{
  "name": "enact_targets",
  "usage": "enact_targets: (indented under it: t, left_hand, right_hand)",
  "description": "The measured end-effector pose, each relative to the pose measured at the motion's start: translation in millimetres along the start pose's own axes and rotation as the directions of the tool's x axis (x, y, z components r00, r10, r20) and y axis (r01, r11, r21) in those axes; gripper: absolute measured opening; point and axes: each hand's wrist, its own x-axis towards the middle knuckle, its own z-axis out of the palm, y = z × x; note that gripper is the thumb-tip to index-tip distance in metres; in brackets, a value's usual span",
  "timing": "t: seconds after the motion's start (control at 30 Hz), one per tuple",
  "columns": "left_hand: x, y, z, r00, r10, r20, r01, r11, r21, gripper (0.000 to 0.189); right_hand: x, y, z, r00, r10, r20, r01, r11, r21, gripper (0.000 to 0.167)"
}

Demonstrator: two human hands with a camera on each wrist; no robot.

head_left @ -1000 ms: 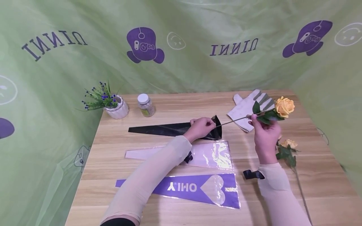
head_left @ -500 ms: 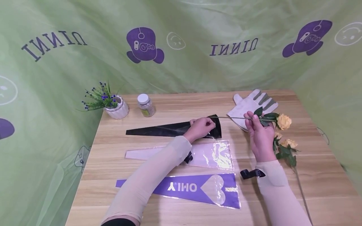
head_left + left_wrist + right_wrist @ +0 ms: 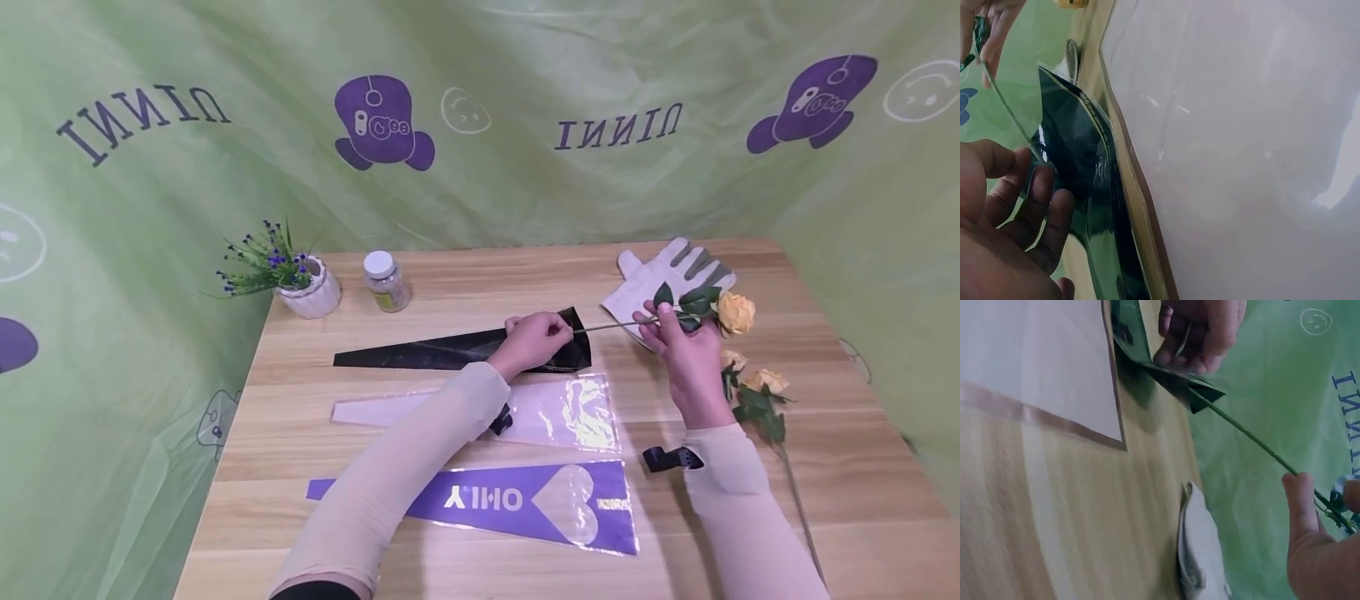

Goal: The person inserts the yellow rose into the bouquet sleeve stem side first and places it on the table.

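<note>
Black and glossy, a long tapered plastic sleeve [image 3: 420, 350] stretches over the wood-grain surface [image 3: 480, 279], its wide mouth toward your right. Your left hand [image 3: 534, 340] pinches the sleeve's edge at that mouth. Your right hand [image 3: 692, 358] pinches the thin green stem of a yellow-orange rose [image 3: 735, 313], whose lower end reaches the mouth; how far in it goes is hidden. Nearer you lies a pale, clear-edged film sleeve [image 3: 592, 408]; beyond your right hand, a white, grey-fingered fabric glove [image 3: 636, 287].
</note>
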Motion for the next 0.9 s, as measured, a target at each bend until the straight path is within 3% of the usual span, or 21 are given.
enact_targets:
  t: [0.13,0.23,0.53,0.77,0.9]
  left_hand:
    - [0.4,0.7,0.1,1.000,0.002,-0.006,-0.002,1.000,0.004,0.019]
    - [0.1,-0.3,-0.9,1.000,-0.004,-0.012,0.004,1.000,0.006,0.019]
    - [-0.1,-2.3,-4.9,1.000,-0.001,-0.019,0.001,1.000,0.003,0.019]
    - [0.4,-0.4,-7.4,1.000,0.008,-0.022,-0.007,1.000,0.026,0.018]
    - [0.0,3.7,-6.4,0.999,0.042,-0.031,-0.041,0.998,0.057,0.017]
  right_hand:
    - [1.6,4.2,0.6,0.999,0.016,0.043,-0.022,0.989,0.144,0.057]
    - [3.3,6.3,0.4,0.999,0.001,0.042,-0.009,0.983,0.183,0.051]
    - [9.1,0.6,-3.1,0.983,-0.092,-0.157,0.101,0.994,0.047,0.033]
    - [13.1,-4.3,-6.5,0.982,-0.090,-0.167,0.083,0.995,-0.051,0.025]
    - [12.2,3.0,-4.3,0.987,-0.028,-0.156,0.023,0.999,-0.034,0.025]
